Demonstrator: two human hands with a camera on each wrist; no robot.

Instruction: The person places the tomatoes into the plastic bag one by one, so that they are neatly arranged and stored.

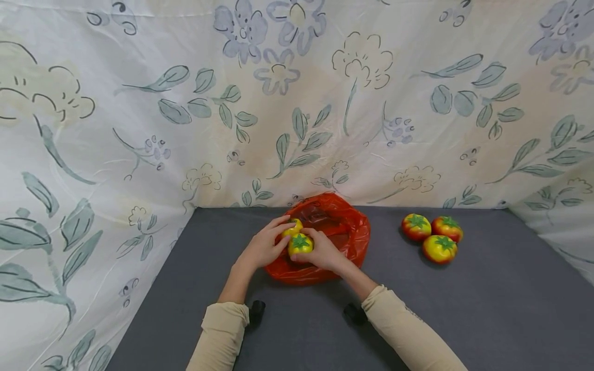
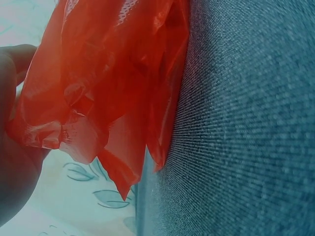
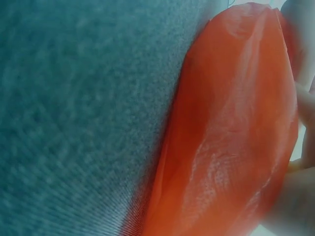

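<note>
A red plastic bag point(image 1: 357, 232) stands with its mouth spread wide, and both hands are over its left side. My right hand point(image 1: 322, 252) grips a yellow tomato point(image 1: 300, 243) with a green star-shaped top. Just behind it, the fingers of my left hand point(image 1: 264, 245) curl round another yellow tomato point(image 1: 293, 227), partly hidden by that hand. In the left wrist view the crumpled bag point(image 2: 113, 88) covers most of what the hand point(image 2: 15, 162) holds. The bag's side point(image 3: 226, 132) likewise hides most of the right hand point(image 3: 295, 201) in the right wrist view.
To the right of the bag, three red-and-yellow tomatoes point(image 1: 416, 227) sit in a group on the dark grey tabletop point(image 1: 297, 330). A flowered cloth point(image 1: 306, 103) hangs along the table's back and left side. Black wrist devices point(image 1: 355, 314) show beside the sleeves.
</note>
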